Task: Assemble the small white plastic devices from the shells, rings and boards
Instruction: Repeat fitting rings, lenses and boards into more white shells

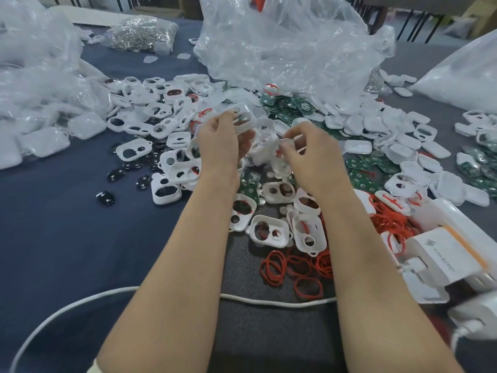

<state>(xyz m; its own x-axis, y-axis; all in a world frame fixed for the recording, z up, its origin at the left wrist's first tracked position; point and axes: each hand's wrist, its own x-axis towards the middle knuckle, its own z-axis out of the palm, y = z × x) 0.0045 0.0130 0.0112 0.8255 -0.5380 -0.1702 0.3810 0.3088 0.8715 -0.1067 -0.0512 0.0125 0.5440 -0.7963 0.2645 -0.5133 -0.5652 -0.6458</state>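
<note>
Your left hand [223, 138] is raised over the middle of the pile, fingers [228, 117] curled round a white shell [243, 118] with cut-out windows, gripping it at its left edge. Your right hand [309, 149] is just beside it, thumb and forefinger pinched on the right edge of a second shell [265, 141] that sits between the two hands. There's motion blur, so I can't tell whether there's a ring or board in that one. Both shells are held off the surface [67, 224] and are touching or nearly touching each other. More open-window shells [161, 109] are heaped to your left and between your forearms. Solid white covers [376, 122] are piled to the right. Green boards [287, 105] are spread behind your hands, with more below your right wrist. Loose red rings [290, 267] lie near your right forearm, and a denser tangle is further right. Black oval inserts [115, 175] are scattered on the blue cloth to the left. A crumpled clear bag [282, 41] stands behind the pile, with a bag of metal bits [139, 33] at far left. A white cable [269, 301] runs under both forearms. A white box [446, 259] sits at the right edge.
</note>
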